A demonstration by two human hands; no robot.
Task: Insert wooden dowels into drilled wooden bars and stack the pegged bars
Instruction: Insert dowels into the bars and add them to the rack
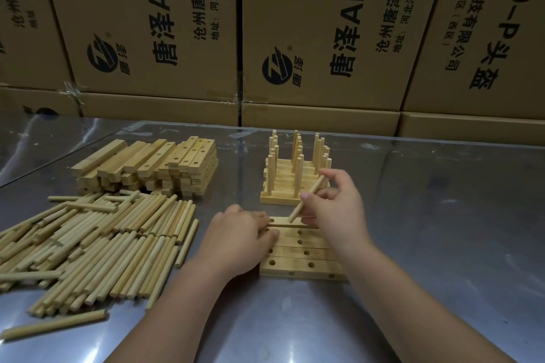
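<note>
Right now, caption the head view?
Right hand holds a dowel over drilled bars the left hand rests on; pegged bars behind.

right hand pinching dowel above drilled bars, left hand on bars

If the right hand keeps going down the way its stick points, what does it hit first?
Probably the farthest drilled bar; the dowel in the right hand aims its tip at it, though depth is unclear.
</note>
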